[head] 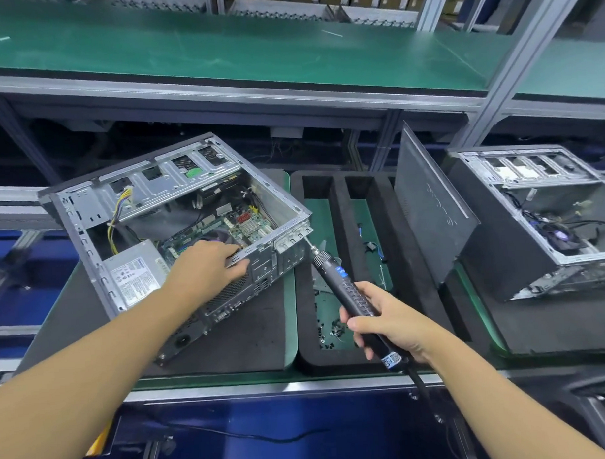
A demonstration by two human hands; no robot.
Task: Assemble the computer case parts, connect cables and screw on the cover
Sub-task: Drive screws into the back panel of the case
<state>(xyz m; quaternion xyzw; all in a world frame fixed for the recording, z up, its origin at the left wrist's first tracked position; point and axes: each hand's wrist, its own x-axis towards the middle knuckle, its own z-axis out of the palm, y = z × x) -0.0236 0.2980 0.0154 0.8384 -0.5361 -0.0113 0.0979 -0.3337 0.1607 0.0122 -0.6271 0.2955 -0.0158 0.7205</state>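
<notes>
Computer case (177,233): bare grey steel, lying on its side with the open face up, at 10 o'clock from the centre of the view, on a black mat (256,327). Inside are the power supply (134,273) at the near left, a green motherboard (249,227) at the middle and drive bays along the far wall. The rear panel faces me. It runs from 7 o'clock toward 1 o'clock, so the case sits skewed to the bench edge.

My left hand (206,267) lies on the rear rim, fingers curled over its edge and holding it. My right hand (390,322) is wrapped round a black electric screwdriver (344,289). Its long axis runs from 5 o'clock to 11 o'clock, with the bit tip against the case's right rear corner.

Just beside that corner, at 3 o'clock, is a black foam tray (306,318) with loose screws (328,331) in its near compartment. The screwdriver passes over the tray's left wall. A dark cover panel (430,211) stands tilted at the tray's far side, with a second case (501,256) beyond it. Bare mat lies at 6 o'clock of the case.
</notes>
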